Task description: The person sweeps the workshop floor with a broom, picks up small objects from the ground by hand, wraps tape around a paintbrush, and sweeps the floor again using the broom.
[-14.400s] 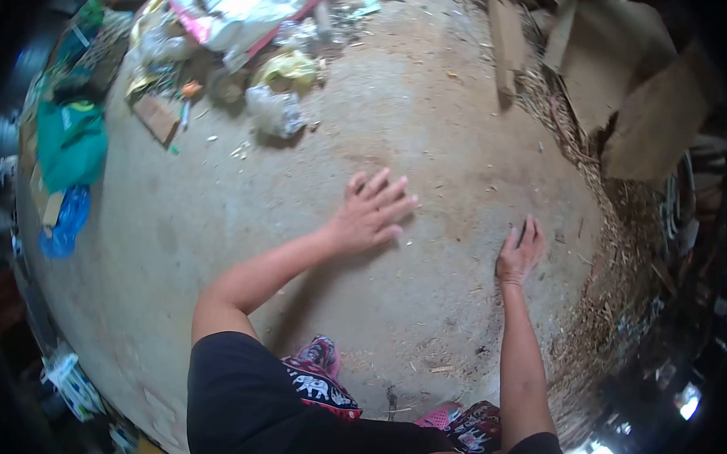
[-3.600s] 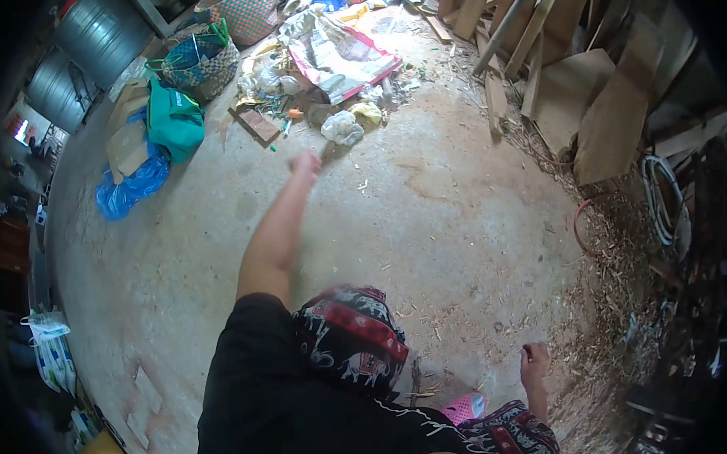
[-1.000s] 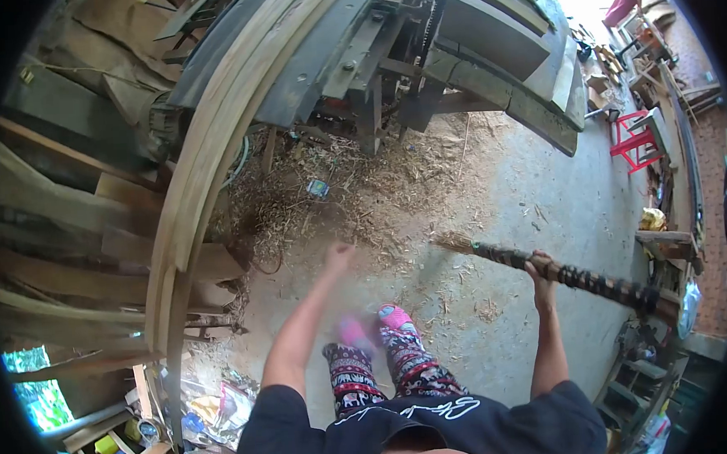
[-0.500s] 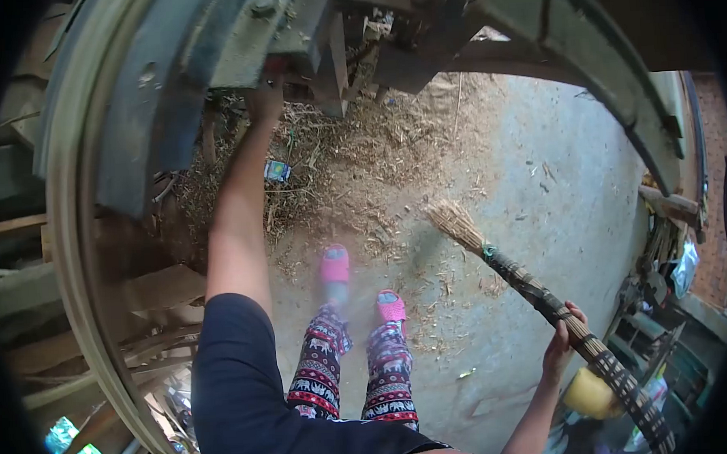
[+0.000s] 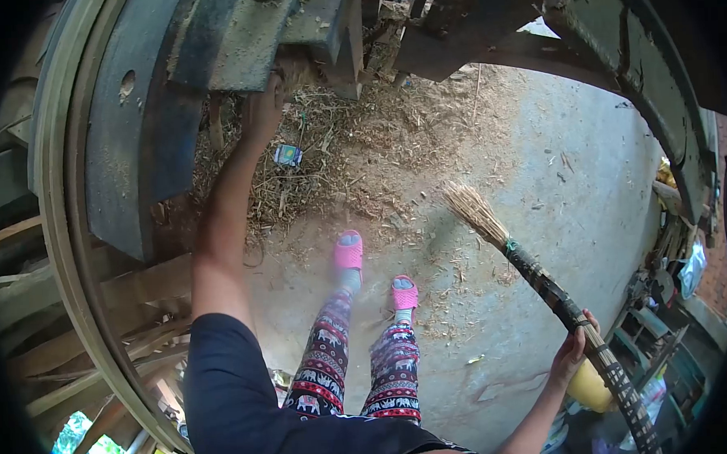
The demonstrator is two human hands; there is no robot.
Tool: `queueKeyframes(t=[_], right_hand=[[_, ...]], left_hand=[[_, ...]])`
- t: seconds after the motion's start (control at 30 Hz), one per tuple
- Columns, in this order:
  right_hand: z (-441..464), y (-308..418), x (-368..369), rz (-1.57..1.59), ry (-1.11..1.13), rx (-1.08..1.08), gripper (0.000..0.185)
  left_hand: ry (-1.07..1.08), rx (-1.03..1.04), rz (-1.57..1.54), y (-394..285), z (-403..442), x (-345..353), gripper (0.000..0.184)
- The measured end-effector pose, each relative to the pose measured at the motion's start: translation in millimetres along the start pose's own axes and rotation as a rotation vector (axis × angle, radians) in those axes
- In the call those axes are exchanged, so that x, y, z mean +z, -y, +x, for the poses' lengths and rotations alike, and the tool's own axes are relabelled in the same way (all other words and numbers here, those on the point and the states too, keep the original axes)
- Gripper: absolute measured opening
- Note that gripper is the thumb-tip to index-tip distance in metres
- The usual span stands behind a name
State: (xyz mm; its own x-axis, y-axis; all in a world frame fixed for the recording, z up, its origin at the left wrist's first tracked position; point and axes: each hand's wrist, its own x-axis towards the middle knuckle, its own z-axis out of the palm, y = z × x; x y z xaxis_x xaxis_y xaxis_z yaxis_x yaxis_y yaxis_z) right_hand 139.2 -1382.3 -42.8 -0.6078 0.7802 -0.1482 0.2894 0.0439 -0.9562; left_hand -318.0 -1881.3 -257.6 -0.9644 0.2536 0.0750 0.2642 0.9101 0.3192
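Observation:
My right hand (image 5: 570, 354) is wrapped round the dark, banded handle of a straw broom (image 5: 560, 299). The broom slants across the right side, its pale bristles (image 5: 472, 210) toward the middle, over the concrete floor. Up at the left, my left hand (image 5: 263, 114) reaches beneath the edge of a dusty wooden block (image 5: 230, 50) on a large frame. Its fingers look curled, but the frame partly hides them. A blurred tan patch shows beside them, and what they grip cannot be made out.
Wood shavings (image 5: 416, 135) and plant scraps are heaped under the frame, with a small blue-green packet (image 5: 287, 155) among them. A curved beam (image 5: 641, 77) arches at the upper right. Planks (image 5: 147, 289) lie at the left. A yellow container (image 5: 589, 387) stands beside the broom handle.
The view has shifted slightly, so the frame and floor sit differently. My left hand stays under the block, turned a little. My right hand still holds the broom.

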Motion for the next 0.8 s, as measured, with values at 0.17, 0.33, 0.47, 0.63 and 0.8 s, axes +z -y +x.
queueKeyframes(t=[0.17, 0.33, 0.47, 0.63, 0.8], right_hand=[[3.9, 0.5, 0.9, -0.019, 0.045, -0.032, 0.044], [7.6, -1.2, -1.1, -0.022, 0.055, -0.049, 0.044], [10.3, -9.7, -6.0, 0.04, 0.004, -0.044, 0.042], [7.3, -10.8, -1.9, 0.038, -0.035, -0.054, 0.039], [3.6, -4.7, 4.0, 0.012, -0.056, -0.019, 0.039]], left_hand=[[-0.123, 0.057, -0.107, -0.2, -53.7, -23.3, 0.021], [-0.231, -0.082, -0.303, -7.8, -39.8, -36.3, 0.015], [-0.515, 0.14, -0.129, 72.7, 50.2, 49.1, 0.018], [-0.141, -0.266, -0.542, 32.0, 58.0, 56.1, 0.028], [0.157, -0.795, -1.588, 5.3, -35.7, 3.7, 0.017]])
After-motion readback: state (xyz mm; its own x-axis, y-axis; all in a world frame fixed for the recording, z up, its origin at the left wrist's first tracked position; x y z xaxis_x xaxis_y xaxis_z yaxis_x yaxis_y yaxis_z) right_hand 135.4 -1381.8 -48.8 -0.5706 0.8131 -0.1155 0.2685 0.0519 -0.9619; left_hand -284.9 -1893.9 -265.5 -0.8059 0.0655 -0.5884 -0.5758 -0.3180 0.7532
